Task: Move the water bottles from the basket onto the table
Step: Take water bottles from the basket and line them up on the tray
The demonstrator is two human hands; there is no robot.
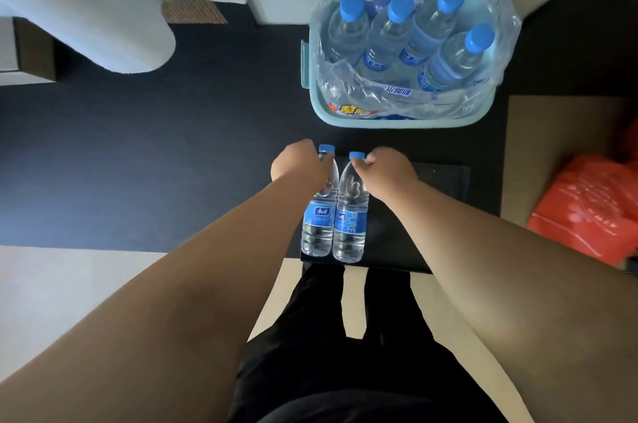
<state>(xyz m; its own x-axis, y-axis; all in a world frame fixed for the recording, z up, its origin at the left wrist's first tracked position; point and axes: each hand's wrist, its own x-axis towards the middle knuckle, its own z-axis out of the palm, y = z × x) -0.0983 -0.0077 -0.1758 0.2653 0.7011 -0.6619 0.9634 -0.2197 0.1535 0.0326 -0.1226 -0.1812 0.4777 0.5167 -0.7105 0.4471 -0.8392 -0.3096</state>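
Dark table (435, 181): left hand (297, 165) and right hand (390, 170) each grip a clear blue-labelled bottle (317, 215).

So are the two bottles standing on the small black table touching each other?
Touching. The head view shows the left bottle and the right bottle standing side by side with their labelled bodies pressed together, no gap of table visible between them.

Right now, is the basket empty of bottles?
No, four blue-capped bottles stand in plastic wrap inside the basket.
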